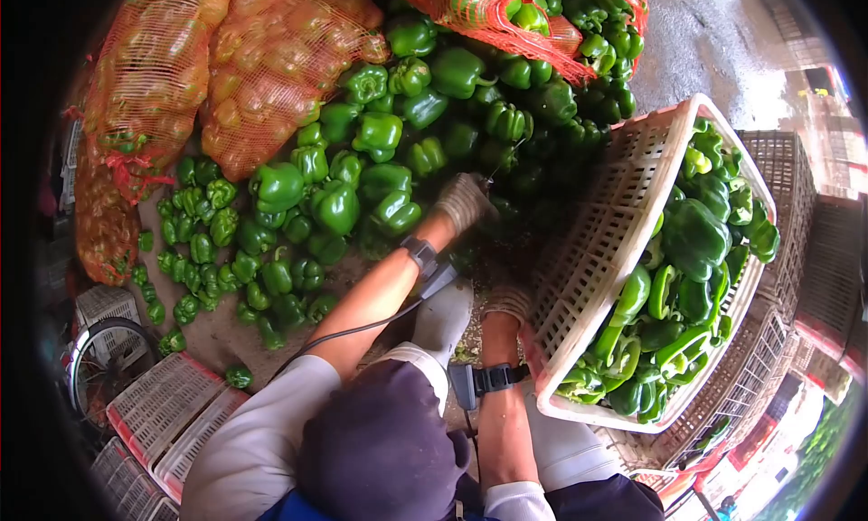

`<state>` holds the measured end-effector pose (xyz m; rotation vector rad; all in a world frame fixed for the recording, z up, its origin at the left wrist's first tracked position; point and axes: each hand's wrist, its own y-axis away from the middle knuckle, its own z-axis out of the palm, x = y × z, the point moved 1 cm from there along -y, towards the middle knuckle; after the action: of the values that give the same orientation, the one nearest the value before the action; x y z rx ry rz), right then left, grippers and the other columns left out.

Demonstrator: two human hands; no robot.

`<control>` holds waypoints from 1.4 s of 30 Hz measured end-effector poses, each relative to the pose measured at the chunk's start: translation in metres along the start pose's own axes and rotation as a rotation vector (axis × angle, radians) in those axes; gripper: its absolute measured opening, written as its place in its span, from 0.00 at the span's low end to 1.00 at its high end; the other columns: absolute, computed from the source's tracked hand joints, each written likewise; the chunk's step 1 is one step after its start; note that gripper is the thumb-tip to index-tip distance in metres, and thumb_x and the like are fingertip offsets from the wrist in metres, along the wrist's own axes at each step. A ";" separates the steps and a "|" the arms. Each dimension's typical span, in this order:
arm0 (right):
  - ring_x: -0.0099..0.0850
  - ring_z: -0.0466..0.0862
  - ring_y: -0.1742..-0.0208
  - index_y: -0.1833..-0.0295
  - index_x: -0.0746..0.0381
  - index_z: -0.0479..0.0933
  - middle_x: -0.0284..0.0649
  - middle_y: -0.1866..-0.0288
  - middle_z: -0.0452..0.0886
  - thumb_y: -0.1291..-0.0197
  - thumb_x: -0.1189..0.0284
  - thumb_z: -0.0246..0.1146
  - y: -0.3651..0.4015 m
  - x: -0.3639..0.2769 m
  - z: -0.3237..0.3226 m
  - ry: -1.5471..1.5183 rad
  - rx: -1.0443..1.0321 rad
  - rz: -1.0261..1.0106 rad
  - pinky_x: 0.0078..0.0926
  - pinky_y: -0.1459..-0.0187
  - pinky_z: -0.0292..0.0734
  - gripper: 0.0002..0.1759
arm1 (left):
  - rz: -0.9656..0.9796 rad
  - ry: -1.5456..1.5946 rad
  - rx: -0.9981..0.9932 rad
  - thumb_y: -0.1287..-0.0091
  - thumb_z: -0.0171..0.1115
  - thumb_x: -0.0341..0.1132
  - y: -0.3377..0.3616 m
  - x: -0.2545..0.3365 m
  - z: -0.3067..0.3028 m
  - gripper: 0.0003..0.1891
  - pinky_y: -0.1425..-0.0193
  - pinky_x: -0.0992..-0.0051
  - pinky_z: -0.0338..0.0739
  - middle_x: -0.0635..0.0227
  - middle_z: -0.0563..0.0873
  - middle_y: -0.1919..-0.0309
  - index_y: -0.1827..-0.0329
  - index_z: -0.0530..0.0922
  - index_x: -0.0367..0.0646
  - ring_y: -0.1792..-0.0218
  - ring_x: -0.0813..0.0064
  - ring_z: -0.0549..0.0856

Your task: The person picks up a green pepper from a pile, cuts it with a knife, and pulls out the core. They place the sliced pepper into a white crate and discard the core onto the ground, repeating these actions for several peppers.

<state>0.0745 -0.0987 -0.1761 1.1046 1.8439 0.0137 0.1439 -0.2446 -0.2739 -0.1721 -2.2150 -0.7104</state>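
A big pile of green bell peppers (362, 168) lies on the ground in front of me. My left hand (463, 200), gloved and with a wrist device, reaches into the pile's right side with curled fingers resting on dark peppers; whether it holds one is hidden. My right hand (508, 301), also gloved, grips the near rim of a white plastic crate (588, 250). The crate is tilted up toward the pile and holds many green peppers (692, 241).
Orange mesh sacks (262, 60) of yellowish produce lie at the upper left. A red mesh sack (506, 10) spills peppers at the top. Stacked crates (172, 403) and a wheel (99, 358) sit lower left. More crates (796, 214) stand on the right.
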 end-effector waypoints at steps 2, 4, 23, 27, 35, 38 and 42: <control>0.31 0.79 0.47 0.35 0.68 0.69 0.44 0.45 0.80 0.58 0.81 0.72 -0.005 0.000 -0.004 0.030 -0.014 0.006 0.24 0.45 0.76 0.39 | 0.024 0.224 -0.039 0.63 0.73 0.33 0.014 0.004 -0.002 0.13 0.77 0.72 0.72 0.68 0.78 0.85 0.79 0.76 0.41 0.83 0.74 0.76; 0.31 0.79 0.47 0.35 0.68 0.68 0.44 0.45 0.80 0.59 0.81 0.72 -0.005 -0.002 -0.010 0.040 -0.034 0.016 0.24 0.45 0.76 0.40 | 0.014 0.448 -0.141 0.62 0.72 0.31 0.042 0.019 -0.024 0.12 0.80 0.75 0.68 0.73 0.76 0.85 0.81 0.74 0.43 0.85 0.80 0.73; 0.36 0.82 0.49 0.38 0.71 0.70 0.44 0.47 0.80 0.51 0.70 0.66 0.099 -0.126 -0.141 -1.213 -0.593 -0.101 0.34 0.45 0.78 0.33 | 0.293 0.300 -0.339 0.50 0.77 0.48 0.184 0.201 -0.210 0.21 0.84 0.75 0.66 0.74 0.74 0.88 0.79 0.74 0.43 0.88 0.81 0.73; 0.35 0.82 0.49 0.41 0.67 0.73 0.43 0.48 0.81 0.47 0.65 0.66 0.123 -0.134 -0.190 -1.253 -0.696 -0.137 0.36 0.52 0.81 0.28 | 0.423 -0.140 -0.308 0.48 0.75 0.41 0.244 0.274 -0.232 0.17 0.80 0.76 0.73 0.69 0.83 0.80 0.71 0.76 0.39 0.81 0.79 0.82; 0.44 0.83 0.49 0.42 0.64 0.72 0.48 0.47 0.81 0.35 0.65 0.55 0.164 -0.094 -0.301 -1.498 -0.461 -0.257 0.45 0.50 0.81 0.20 | 0.865 -0.480 0.105 0.52 0.73 0.45 0.376 0.329 -0.143 0.19 0.63 0.60 0.76 0.56 0.81 0.74 0.68 0.75 0.42 0.68 0.52 0.83; 0.42 0.83 0.49 0.42 0.63 0.73 0.46 0.47 0.81 0.38 0.63 0.57 0.176 -0.084 -0.334 -1.593 -0.360 -0.226 0.42 0.52 0.82 0.22 | 0.952 -0.487 0.156 0.50 0.70 0.46 0.383 0.336 -0.102 0.18 0.64 0.59 0.77 0.56 0.81 0.74 0.68 0.75 0.42 0.68 0.51 0.83; 0.39 0.83 0.49 0.42 0.62 0.73 0.43 0.48 0.81 0.41 0.61 0.61 0.189 -0.084 -0.358 -1.631 -0.329 -0.313 0.40 0.53 0.83 0.24 | 0.945 -0.495 0.154 0.48 0.68 0.43 0.386 0.350 -0.073 0.17 0.64 0.58 0.77 0.55 0.82 0.74 0.65 0.75 0.42 0.68 0.51 0.84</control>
<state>-0.0445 0.1062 0.1622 0.2662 0.4473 -0.5706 0.0840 0.0022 0.1872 -1.3198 -2.2508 0.0459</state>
